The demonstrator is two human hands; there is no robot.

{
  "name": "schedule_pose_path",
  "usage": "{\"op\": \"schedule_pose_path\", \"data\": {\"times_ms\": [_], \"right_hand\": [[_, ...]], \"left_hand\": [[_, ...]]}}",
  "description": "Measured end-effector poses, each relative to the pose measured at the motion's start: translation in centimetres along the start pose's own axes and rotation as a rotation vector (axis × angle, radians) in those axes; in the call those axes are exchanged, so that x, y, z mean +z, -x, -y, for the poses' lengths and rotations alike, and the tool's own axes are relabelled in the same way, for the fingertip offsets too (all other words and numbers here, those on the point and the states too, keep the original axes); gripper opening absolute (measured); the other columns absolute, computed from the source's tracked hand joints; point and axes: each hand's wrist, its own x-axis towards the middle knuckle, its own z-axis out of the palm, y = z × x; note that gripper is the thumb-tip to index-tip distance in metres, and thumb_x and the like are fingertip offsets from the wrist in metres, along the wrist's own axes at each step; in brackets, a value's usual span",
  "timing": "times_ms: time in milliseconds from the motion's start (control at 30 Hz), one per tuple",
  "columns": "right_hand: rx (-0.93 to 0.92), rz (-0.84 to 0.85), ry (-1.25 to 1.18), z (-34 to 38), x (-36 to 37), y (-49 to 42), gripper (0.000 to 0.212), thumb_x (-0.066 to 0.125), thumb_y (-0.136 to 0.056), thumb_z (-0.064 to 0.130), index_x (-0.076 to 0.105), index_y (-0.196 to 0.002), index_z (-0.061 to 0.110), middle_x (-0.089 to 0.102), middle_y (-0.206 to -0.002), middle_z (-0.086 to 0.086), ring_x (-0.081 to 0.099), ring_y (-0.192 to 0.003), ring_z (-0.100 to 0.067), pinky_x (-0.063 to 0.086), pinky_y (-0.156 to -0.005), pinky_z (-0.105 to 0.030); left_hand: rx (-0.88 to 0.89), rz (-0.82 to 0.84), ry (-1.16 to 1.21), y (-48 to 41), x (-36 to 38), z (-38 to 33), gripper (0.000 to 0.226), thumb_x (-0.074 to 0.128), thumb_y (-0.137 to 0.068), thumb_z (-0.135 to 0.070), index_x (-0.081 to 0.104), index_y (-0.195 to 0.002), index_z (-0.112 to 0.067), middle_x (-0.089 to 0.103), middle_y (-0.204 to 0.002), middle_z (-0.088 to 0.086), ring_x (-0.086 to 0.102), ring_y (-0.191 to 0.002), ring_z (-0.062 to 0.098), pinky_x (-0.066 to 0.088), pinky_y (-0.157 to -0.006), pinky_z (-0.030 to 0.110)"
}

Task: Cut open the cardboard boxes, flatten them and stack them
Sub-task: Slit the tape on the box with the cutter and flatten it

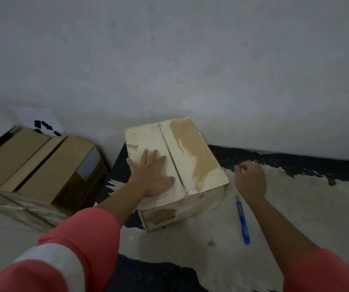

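On the pale box [190, 148], left hand [152, 175] spread flat, right hand [250, 180] curled alongside, grip unclear
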Motion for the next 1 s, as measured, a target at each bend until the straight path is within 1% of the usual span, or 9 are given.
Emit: {"op": "schedule_pose_path", "data": {"times_ms": [67, 133, 233, 333, 400, 567, 800, 933, 1000], "right_hand": [[-0.159, -0.036, -0.060, 4.9, -0.2, -0.5, 0.018, 0.058, -0.091, 0.025, 0.063, -0.097, 0.008, 0.055, -0.104, -0.015, 0.054, -0.095, -0.031, 0.043, -0.079, -0.037], [-0.293, 0.091, 0.008, 9.4, 0.1, -0.5, 0.025, 0.057, -0.090, 0.032, 0.063, -0.104, 0.013, 0.051, -0.110, -0.009, 0.053, -0.102, -0.028, 0.043, -0.086, -0.036], [-0.389, 0.391, 0.255, 13.0, 1.9, 0.0, 0.067, 0.058, -0.080, 0.063, 0.046, -0.134, 0.024, 0.035, -0.141, -0.009, 0.032, -0.132, -0.030, 0.030, -0.107, -0.049], [-0.300, 0.554, 0.364, 13.3, 3.9, 0.0, 0.107, 0.058, -0.061, 0.084, 0.023, -0.148, 0.033, 0.004, -0.159, -0.007, -0.002, -0.144, -0.037, 0.010, -0.108, -0.068], [-0.278, 0.561, 0.372, 13.1, 4.5, -0.3, 0.112, 0.064, -0.056, 0.083, 0.021, -0.147, 0.035, 0.001, -0.160, -0.007, -0.004, -0.144, -0.039, 0.014, -0.107, -0.070], [-0.273, 0.561, 0.364, 14.0, 3.7, -0.7, 0.095, 0.074, -0.057, 0.066, 0.034, -0.134, 0.028, 0.021, -0.150, -0.009, 0.022, -0.134, -0.036, 0.034, -0.100, -0.059], [-0.170, 0.549, 0.118, 14.5, 1.7, -0.5, 0.093, 0.066, -0.051, 0.065, 0.042, -0.130, 0.022, 0.045, -0.127, -0.003, 0.045, -0.116, -0.029, 0.046, -0.089, -0.040], [-0.099, 0.588, -0.262, 13.6, -1.7, -0.8, 0.041, 0.061, -0.083, 0.038, 0.050, -0.116, 0.016, 0.050, -0.105, 0.003, 0.050, -0.102, -0.024, 0.041, -0.080, -0.035], [-0.023, 0.580, -0.442, 12.6, -3.9, -1.2, 0.020, 0.051, -0.091, 0.031, 0.056, -0.101, 0.014, 0.055, -0.097, -0.003, 0.053, -0.094, -0.026, 0.041, -0.077, -0.035]], "left_hand": [[0.034, 0.014, -0.041, -0.4, 0.5, 0.5, 0.084, 0.028, -0.091, -0.071, -0.002, -0.154, -0.025, -0.018, -0.161, 0.001, -0.019, -0.147, 0.028, -0.003, -0.110, 0.071], [0.058, 0.025, -0.083, -0.6, 1.2, 1.1, 0.090, 0.014, -0.085, -0.079, -0.010, -0.154, -0.026, -0.023, -0.160, 0.001, -0.022, -0.146, 0.028, -0.004, -0.109, 0.071], [0.088, 0.029, -0.110, -0.7, 1.6, 1.6, 0.105, -0.009, -0.064, -0.082, -0.014, -0.153, -0.027, -0.025, -0.159, 0.001, -0.024, -0.145, 0.028, -0.006, -0.109, 0.072], [0.084, 0.029, -0.116, -0.8, 1.8, 1.6, 0.103, -0.008, -0.066, -0.082, -0.011, -0.154, -0.028, -0.023, -0.160, 0.000, -0.025, -0.145, 0.028, -0.008, -0.108, 0.072], [0.083, 0.033, -0.135, -0.8, 1.8, 1.5, 0.091, 0.006, -0.080, -0.081, -0.009, -0.154, -0.028, -0.021, -0.160, 0.001, -0.024, -0.146, 0.028, -0.009, -0.107, 0.072], [0.087, 0.022, -0.139, -0.8, 1.9, 1.5, 0.085, 0.015, -0.087, -0.076, -0.009, -0.154, -0.029, -0.020, -0.160, 0.001, -0.023, -0.146, 0.029, -0.009, -0.107, 0.072], [0.205, 0.031, -0.165, -1.4, 1.4, 2.8, 0.103, -0.007, -0.066, -0.086, -0.013, -0.152, -0.030, -0.023, -0.160, -0.001, -0.024, -0.145, 0.028, -0.009, -0.107, 0.072], [0.278, 0.077, -0.189, -1.6, 0.6, 3.7, 0.128, -0.027, -0.040, -0.093, -0.012, -0.152, -0.034, -0.021, -0.160, -0.003, -0.023, -0.146, 0.026, -0.009, -0.108, 0.071], [0.209, 0.054, -0.113, -1.5, 0.2, 2.9, 0.121, -0.011, -0.052, -0.098, -0.002, -0.154, -0.034, -0.014, -0.162, -0.003, -0.018, -0.148, 0.025, -0.005, -0.109, 0.072]]}}
